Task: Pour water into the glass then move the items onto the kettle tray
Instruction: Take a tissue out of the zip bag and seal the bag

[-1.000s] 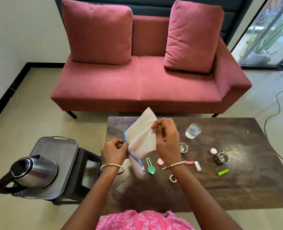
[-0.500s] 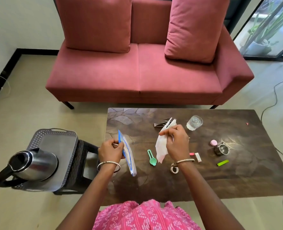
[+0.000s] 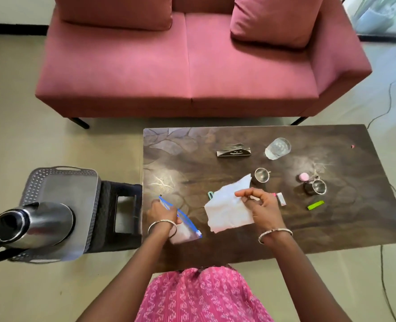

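Observation:
My right hand (image 3: 260, 209) pinches a white paper napkin (image 3: 228, 209) just above the dark table (image 3: 238, 247). At the table's left front, my left hand (image 3: 161, 211) grips a clear zip bag with a blue seal (image 3: 185, 223). A glass of water (image 3: 277, 148) stands at the back. A steel kettle (image 3: 33, 225) sits on the grey tray (image 3: 69, 182), on a stool left of the table. Two small steel cups (image 3: 262, 175) (image 3: 316, 187) stand to the right of the napkin. A green spoon (image 3: 210, 194) is mostly hidden under the napkin.
A black napkin holder (image 3: 233, 151) stands left of the glass. A pink cap (image 3: 303, 176), a green clip (image 3: 315, 205) and a small white-and-pink piece (image 3: 280, 198) lie on the table's right half. A red sofa (image 3: 187, 66) is behind. A cable (image 3: 387, 287) runs along the floor at right.
The napkin has come out of the zip bag and spread open lower over the table. My left hand lowered the bag to the table's left front. The napkin holder is now uncovered.

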Available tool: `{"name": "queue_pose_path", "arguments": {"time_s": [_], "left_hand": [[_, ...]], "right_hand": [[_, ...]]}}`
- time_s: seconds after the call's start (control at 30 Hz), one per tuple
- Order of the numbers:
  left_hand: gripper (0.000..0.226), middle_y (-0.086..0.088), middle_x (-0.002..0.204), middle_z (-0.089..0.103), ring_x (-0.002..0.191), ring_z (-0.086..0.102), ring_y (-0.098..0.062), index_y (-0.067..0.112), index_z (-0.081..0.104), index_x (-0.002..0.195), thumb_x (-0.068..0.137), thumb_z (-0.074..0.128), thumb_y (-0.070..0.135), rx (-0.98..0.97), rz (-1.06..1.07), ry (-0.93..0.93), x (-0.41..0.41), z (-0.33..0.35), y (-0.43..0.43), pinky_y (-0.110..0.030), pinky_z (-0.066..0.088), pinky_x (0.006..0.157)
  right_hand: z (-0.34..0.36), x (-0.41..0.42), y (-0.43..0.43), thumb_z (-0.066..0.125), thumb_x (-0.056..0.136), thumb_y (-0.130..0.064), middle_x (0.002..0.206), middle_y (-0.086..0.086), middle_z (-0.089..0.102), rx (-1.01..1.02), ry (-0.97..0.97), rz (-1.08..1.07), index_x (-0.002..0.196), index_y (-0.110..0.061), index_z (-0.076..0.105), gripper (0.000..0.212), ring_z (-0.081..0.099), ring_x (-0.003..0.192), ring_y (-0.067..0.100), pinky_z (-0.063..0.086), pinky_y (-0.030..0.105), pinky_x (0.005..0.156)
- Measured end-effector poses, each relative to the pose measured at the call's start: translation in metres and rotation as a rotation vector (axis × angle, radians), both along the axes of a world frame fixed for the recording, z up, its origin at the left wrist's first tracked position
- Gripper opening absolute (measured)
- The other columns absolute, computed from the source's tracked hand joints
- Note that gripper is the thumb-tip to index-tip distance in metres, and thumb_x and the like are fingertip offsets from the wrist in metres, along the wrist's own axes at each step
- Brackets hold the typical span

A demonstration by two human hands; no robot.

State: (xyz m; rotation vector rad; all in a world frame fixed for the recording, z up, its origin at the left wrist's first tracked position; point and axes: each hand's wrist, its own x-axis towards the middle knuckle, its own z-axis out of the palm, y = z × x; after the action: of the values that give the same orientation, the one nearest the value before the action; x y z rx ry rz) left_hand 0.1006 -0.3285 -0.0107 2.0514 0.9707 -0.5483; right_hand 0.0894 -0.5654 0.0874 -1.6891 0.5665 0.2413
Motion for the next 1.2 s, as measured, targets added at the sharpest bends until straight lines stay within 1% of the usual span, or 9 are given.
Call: {"name": "queue_pose_path", "arguments": {"time_s": [0.1, 0.33, 0.43, 0.53, 0.7, 0.83, 0.97, 1.07, 1.2], "left_hand": [[0.036, -0.015, 0.082, 0.074, 0.091, 0.069, -0.029, 0.003, 0.056, 0.110, 0.076, 0.060, 0.012, -0.047, 0.000, 0.088, 0.024, -0.025, -0.011, -0.029, 0.053, 0.075], [0.049, -0.020, 0.118, 0.062, 0.098, 0.067, -0.037, -0.003, 0.046, 0.129, 0.082, 0.058, -0.004, -0.316, 0.205, 0.183, 0.081, -0.073, -0.036, -0.044, 0.057, 0.086], [0.033, -0.018, 0.092, 0.057, 0.077, 0.061, -0.030, -0.003, 0.046, 0.124, 0.091, 0.050, -0.005, -0.515, 0.289, 0.209, 0.091, -0.082, -0.041, -0.032, 0.061, 0.066], [0.012, -0.013, 0.068, 0.044, 0.052, 0.047, -0.021, 0.003, 0.046, 0.108, 0.097, 0.044, 0.001, -0.612, 0.378, 0.207, 0.090, -0.069, -0.046, -0.018, 0.045, 0.035], [0.049, -0.011, 0.094, 0.067, 0.083, 0.067, -0.024, 0.005, 0.062, 0.110, 0.091, 0.056, 0.050, -0.842, 0.120, 0.347, 0.073, -0.027, -0.044, -0.040, 0.055, 0.085], [0.080, -0.007, 0.108, 0.068, 0.095, 0.068, -0.022, 0.009, 0.063, 0.125, 0.079, 0.052, 0.074, -1.334, 0.055, 0.534, 0.062, 0.001, -0.042, -0.038, 0.054, 0.087], [0.073, -0.013, 0.115, 0.068, 0.101, 0.068, -0.026, 0.008, 0.054, 0.135, 0.085, 0.059, 0.060, -1.693, 0.058, 0.578, 0.057, 0.034, -0.040, -0.038, 0.054, 0.090], [0.063, -0.014, 0.119, 0.067, 0.099, 0.069, -0.024, 0.007, 0.058, 0.131, 0.079, 0.076, 0.038, -1.652, 0.065, 0.429, 0.053, 0.060, -0.037, -0.038, 0.058, 0.086], [0.046, -0.015, 0.111, 0.069, 0.088, 0.069, -0.023, 0.002, 0.064, 0.122, 0.079, 0.070, 0.018, -1.365, 0.053, 0.198, 0.047, 0.087, -0.032, -0.032, 0.061, 0.068]], "right_hand": [[-0.009, 0.002, -0.007, 0.054, 0.090, 0.015, 0.083, 0.002, 0.071, 0.038, 0.004, -0.076, 0.088, 0.000, 0.071, 0.023, 0.065, 0.065, -0.005, 0.051, 0.013, 0.068], [-0.027, 0.001, -0.019, 0.057, 0.088, 0.016, 0.087, 0.002, 0.072, 0.134, 0.018, -0.206, 0.084, -0.008, 0.072, 0.029, 0.066, 0.080, 0.007, 0.049, 0.031, 0.089], [-0.032, 0.000, -0.024, 0.058, 0.088, 0.016, 0.088, 0.005, 0.069, 0.189, 0.019, -0.262, 0.086, -0.008, 0.071, 0.027, 0.062, 0.081, 0.014, 0.048, 0.035, 0.086], [-0.031, 0.001, -0.027, 0.058, 0.087, 0.016, 0.086, 0.005, 0.066, 0.235, -0.001, -0.292, 0.087, -0.009, 0.069, 0.027, 0.058, 0.083, 0.019, 0.046, 0.037, 0.083], [-0.014, 0.007, -0.026, 0.061, 0.085, 0.014, 0.092, 0.003, 0.067, 0.399, -0.029, -0.207, 0.094, -0.016, 0.067, 0.031, 0.061, 0.086, 0.016, 0.053, 0.030, 0.076], [0.012, 0.012, -0.024, 0.069, 0.081, 0.005, 0.101, 0.006, 0.065, 0.518, -0.043, -0.042, 0.105, -0.018, 0.065, 0.034, 0.063, 0.089, 0.016, 0.055, 0.031, 0.076], [0.034, 0.014, -0.026, 0.067, 0.084, 0.006, 0.101, 0.006, 0.064, 0.550, -0.073, 0.076, 0.114, -0.018, 0.061, 0.039, 0.065, 0.087, 0.013, 0.058, 0.027, 0.074], [0.049, 0.011, -0.032, 0.066, 0.085, 0.001, 0.105, 0.007, 0.064, 0.548, -0.076, 0.156, 0.120, -0.018, 0.057, 0.041, 0.064, 0.092, 0.015, 0.057, 0.029, 0.075], [0.059, 0.005, -0.048, 0.068, 0.084, -0.002, 0.103, 0.003, 0.066, 0.500, -0.090, 0.188, 0.122, -0.018, 0.055, 0.044, 0.064, 0.094, 0.016, 0.057, 0.032, 0.074]]}}
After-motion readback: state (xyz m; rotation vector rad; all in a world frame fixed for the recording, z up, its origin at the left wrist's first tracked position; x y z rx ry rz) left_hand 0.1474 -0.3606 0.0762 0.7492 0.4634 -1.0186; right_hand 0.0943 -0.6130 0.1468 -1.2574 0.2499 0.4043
